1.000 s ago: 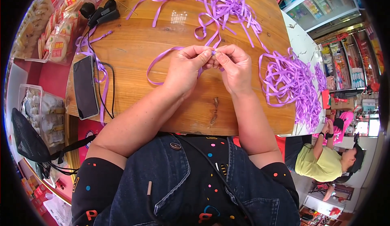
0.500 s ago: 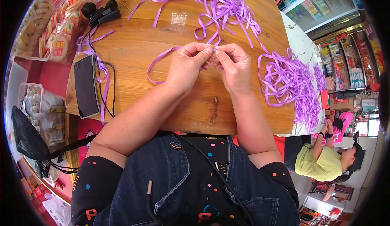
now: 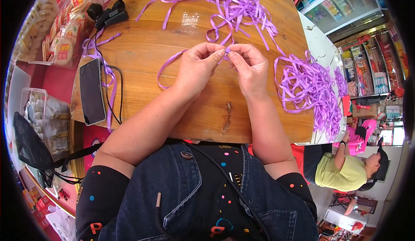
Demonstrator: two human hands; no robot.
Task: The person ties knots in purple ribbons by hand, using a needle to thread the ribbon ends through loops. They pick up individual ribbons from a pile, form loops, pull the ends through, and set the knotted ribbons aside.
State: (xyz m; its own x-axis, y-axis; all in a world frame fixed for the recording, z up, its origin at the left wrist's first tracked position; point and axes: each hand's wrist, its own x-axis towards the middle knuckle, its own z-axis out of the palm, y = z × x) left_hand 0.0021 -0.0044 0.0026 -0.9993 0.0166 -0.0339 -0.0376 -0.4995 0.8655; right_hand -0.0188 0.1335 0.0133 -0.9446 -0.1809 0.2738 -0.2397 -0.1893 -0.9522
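Observation:
Both my hands meet over the middle of the wooden table [image 3: 142, 46], fingertips nearly touching. My left hand [image 3: 198, 68] pinches a purple ribbon [image 3: 163, 71] between thumb and forefinger, and a loop of it curves out to the left. Opposite, my right hand [image 3: 248, 68] pinches the same ribbon at a small bunched or knotted spot. The fingers hide most of that spot. Just beyond my hands the ribbon runs toward a loose purple ribbon pile [image 3: 235, 1] at the far edge. A second tangled ribbon heap [image 3: 307, 87] lies to the right, partly over the table's edge.
At the left lie a dark phone [image 3: 92, 91], a black cable [image 3: 121, 89] and a black clip-like device [image 3: 108, 15]. Packaged snacks [image 3: 65, 46] fill a container beyond. A person in a yellow shirt [image 3: 341, 171] is at the right, near shop shelves [image 3: 367, 68].
My hands stay nearly in place, with the fingertips parted slightly and more of the bunched ribbon showing. The left loop has drawn in a little. The other person's arms have shifted.

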